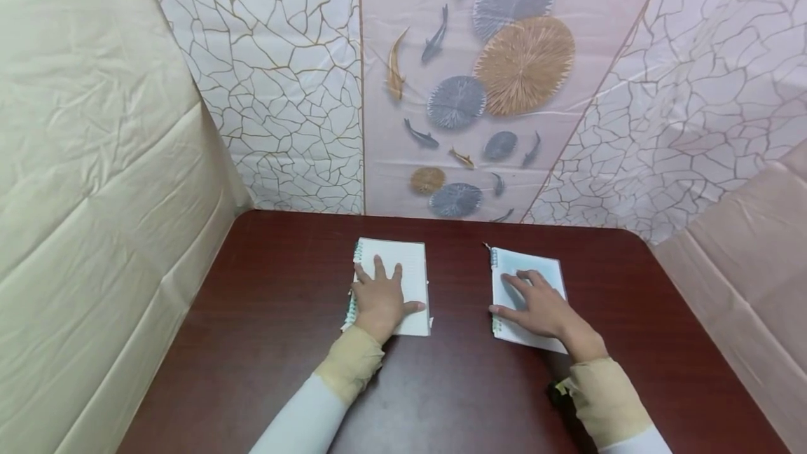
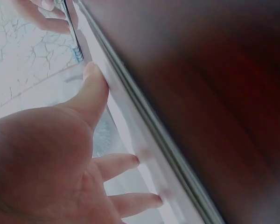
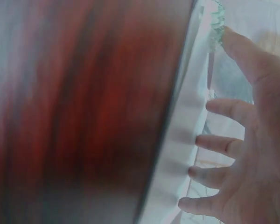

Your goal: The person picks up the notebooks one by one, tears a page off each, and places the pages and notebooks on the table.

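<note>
The left hand [image 1: 381, 298] rests spread on the left spiral notebook [image 1: 414, 275]; the right hand [image 1: 547, 310] touches the right spiral notebook [image 1: 523, 261], fingers loose. Neither grasps anything. Both lie apart on the worktop [image 1: 460, 286]; I'd press evenly so pages neither crease nor slide.

Wht sleeves [image 1: 305, 415] end in crinkled beige cuffs [image 1: 350, 366], L & R.

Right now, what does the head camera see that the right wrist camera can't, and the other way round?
Only the head view shows the left hand on the left notebook. Only the right wrist view shows the palm side of the right hand. Both show that hand, the right notebook, the red-brown table and the patterned backdrop.
</note>
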`<control>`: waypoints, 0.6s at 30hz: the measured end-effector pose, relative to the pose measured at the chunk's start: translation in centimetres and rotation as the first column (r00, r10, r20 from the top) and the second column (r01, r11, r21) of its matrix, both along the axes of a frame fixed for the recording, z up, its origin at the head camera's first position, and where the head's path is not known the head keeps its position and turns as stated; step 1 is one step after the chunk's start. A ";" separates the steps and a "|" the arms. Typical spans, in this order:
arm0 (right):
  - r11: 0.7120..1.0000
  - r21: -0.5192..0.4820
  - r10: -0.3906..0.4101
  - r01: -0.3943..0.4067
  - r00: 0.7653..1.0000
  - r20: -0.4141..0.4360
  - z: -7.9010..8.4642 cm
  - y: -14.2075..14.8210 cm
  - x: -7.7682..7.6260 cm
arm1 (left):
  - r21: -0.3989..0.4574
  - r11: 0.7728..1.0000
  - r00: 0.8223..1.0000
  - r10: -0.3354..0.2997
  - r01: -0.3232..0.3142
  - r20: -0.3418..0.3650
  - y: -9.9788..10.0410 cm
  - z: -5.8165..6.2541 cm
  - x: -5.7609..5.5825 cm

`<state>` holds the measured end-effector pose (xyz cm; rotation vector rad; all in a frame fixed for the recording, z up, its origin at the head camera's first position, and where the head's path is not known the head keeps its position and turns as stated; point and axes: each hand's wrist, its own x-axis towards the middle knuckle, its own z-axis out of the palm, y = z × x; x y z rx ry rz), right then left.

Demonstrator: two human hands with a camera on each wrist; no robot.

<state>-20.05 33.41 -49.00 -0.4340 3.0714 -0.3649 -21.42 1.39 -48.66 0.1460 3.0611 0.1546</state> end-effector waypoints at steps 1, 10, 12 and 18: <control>1.000 0.013 -0.002 0.002 1.000 0.009 0.2 0.4 0.1 | -0.003 1.000 1.000 0.001 -0.001 -0.005 0.4 0.0 0.0; 0.999 0.035 0.009 -0.012 0.997 0.081 1.3 1.6 -0.2 | -0.007 1.000 0.999 0.025 -0.025 0.023 1.6 0.0 -0.7; 0.999 0.038 0.014 -0.017 0.995 0.097 1.3 1.5 -0.4 | 0.004 0.999 0.998 0.041 -0.041 0.046 1.8 0.2 -1.0; 0.996 0.085 -0.027 0.020 0.997 0.079 1.6 0.2 -0.3 | 0.055 0.991 0.987 0.112 -0.119 0.114 3.8 0.8 -1.5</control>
